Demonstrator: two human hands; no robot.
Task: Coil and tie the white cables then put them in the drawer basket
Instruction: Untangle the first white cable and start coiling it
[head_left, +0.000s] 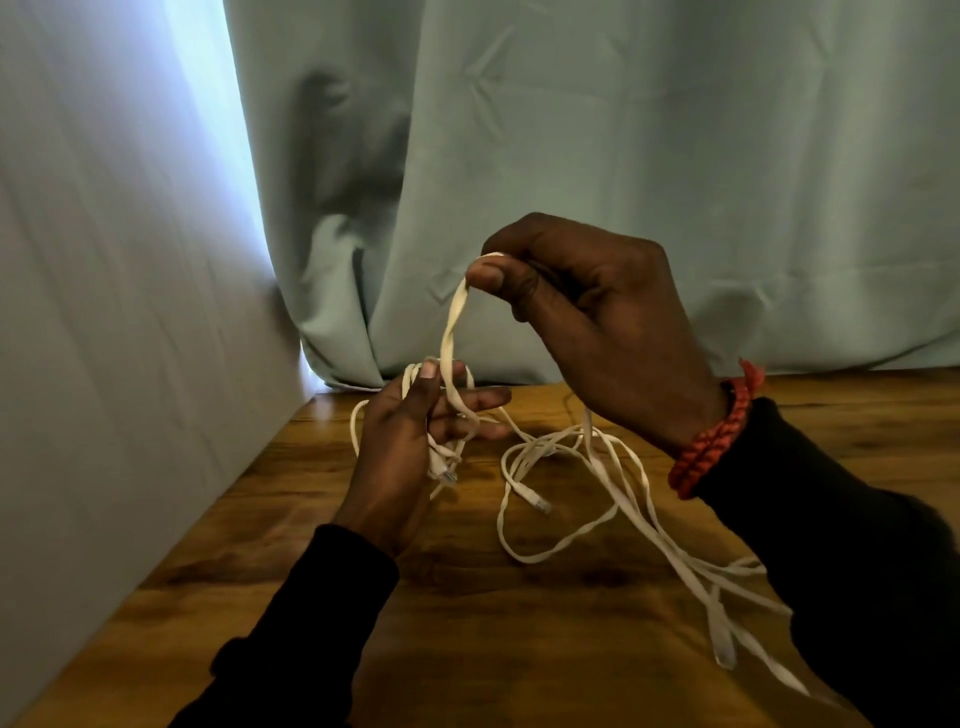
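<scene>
My right hand (587, 312) is raised above the table (467, 649), back of the hand toward me, wrist bent down, thumb and forefinger pinching a flat white cable (451, 332) at the top of its run. From that pinch the cable drops, twisting, to my left hand (410, 441), which sits lower and nearer the wall (104, 312), palm turned up and inward. Its thumb points up and presses the strand against the fingers; the fingers reach out to the right, loosely curled round a few small loops gathered there, with a plug (447, 475) hanging below the palm. The rest of the cables lie loose on the table between my forearms, a second plug (537, 501) on the wood, long strands trailing under my right sleeve (857, 545). A red bracelet (714, 436) circles that wrist. A curtain (623, 156) hangs behind.
</scene>
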